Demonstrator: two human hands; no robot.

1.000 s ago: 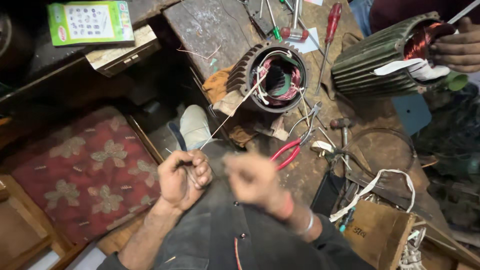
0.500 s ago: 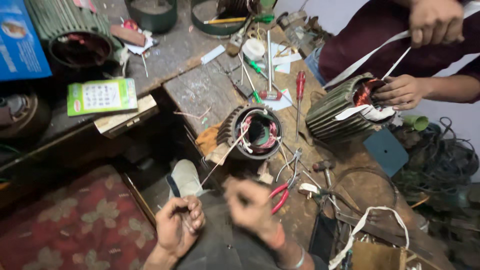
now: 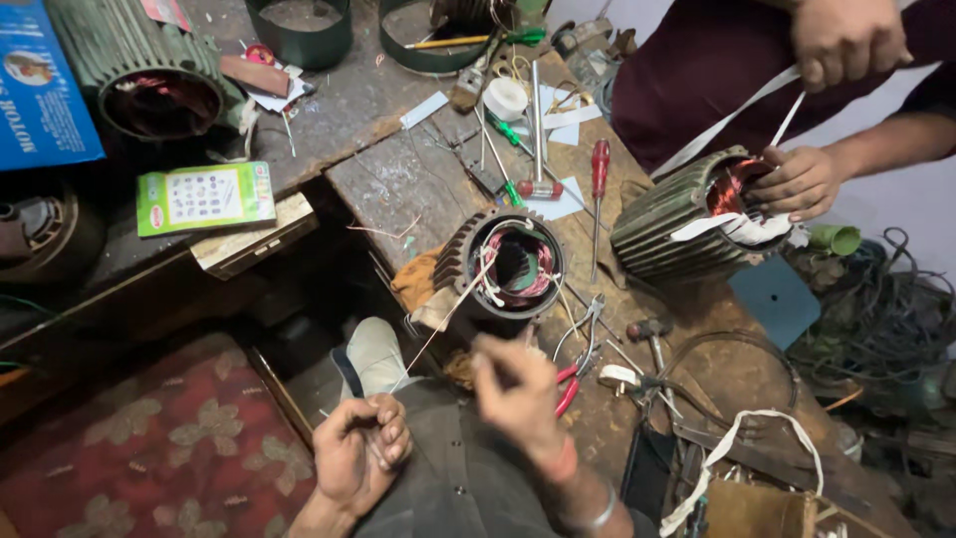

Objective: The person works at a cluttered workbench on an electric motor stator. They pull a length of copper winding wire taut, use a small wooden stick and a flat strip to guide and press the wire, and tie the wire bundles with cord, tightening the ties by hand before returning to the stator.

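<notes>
The wooden workbench (image 3: 398, 189) fills the upper half of your view, scarred and littered with tools. On it, just ahead of your knees, the open motor stator (image 3: 503, 264) lies on its side with reddish copper windings showing in its bore. To its right a co-worker's hands work white tape into a second ribbed stator (image 3: 667, 234). A red-handled screwdriver (image 3: 598, 174) lies between the two, and red-handled pliers (image 3: 570, 384) rest by your right wrist. A thin white cord (image 3: 448, 314) runs taut from the near stator's windings down to your lap. Your left hand (image 3: 360, 450) is curled tight into a fist around that cord. Your right hand (image 3: 518, 394) is raised and blurred, fingers pinched together; whether it holds the cord you cannot tell.
</notes>
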